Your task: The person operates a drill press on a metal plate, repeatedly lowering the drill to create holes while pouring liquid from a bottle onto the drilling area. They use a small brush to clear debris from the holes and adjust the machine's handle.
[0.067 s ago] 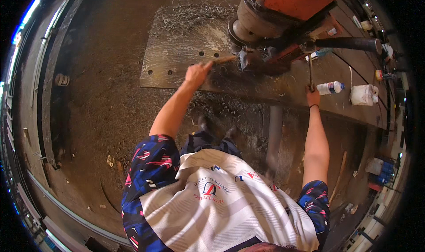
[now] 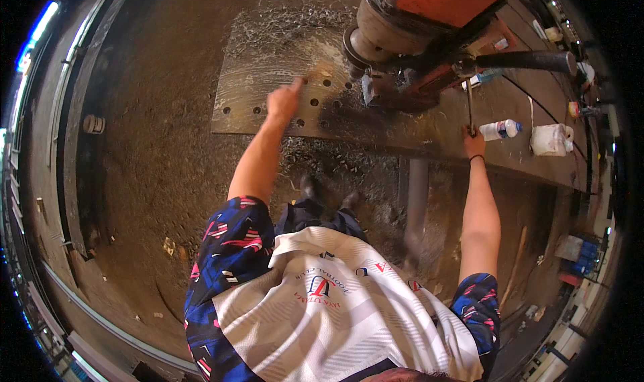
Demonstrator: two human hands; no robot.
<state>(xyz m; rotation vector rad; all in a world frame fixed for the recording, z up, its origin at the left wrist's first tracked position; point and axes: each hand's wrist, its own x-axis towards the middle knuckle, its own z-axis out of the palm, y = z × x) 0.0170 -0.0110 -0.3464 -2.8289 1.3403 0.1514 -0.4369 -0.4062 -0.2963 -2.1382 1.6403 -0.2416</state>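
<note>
My left hand [image 2: 284, 101] is closed over a metal plate [image 2: 245, 80] with several round holes. From its fingers a small brush [image 2: 320, 71] reaches up and right, its tan end blurred by motion. Metal shavings [image 2: 268, 36] lie heaped on the plate's far part. At the right, my right hand [image 2: 473, 142] is wrapped round the lower end of a thin metal lever [image 2: 469, 103], which runs up to an orange drilling machine [image 2: 436, 0]. The machine's round grey head [image 2: 386, 30] hangs over the plate, by a small metal block [image 2: 370, 89].
Beside my right hand a water bottle [image 2: 500, 130] lies on its side, near a white jug [image 2: 551, 140]. A thick dark bar [image 2: 526, 62] juts right from the machine. Shavings litter the floor by my shoes [image 2: 310, 187]. A small tub [image 2: 94, 124] stands at left.
My left hand has moved a little left and up, and the brush has swung from pointing right to pointing up and right. My right hand stays on the lever.
</note>
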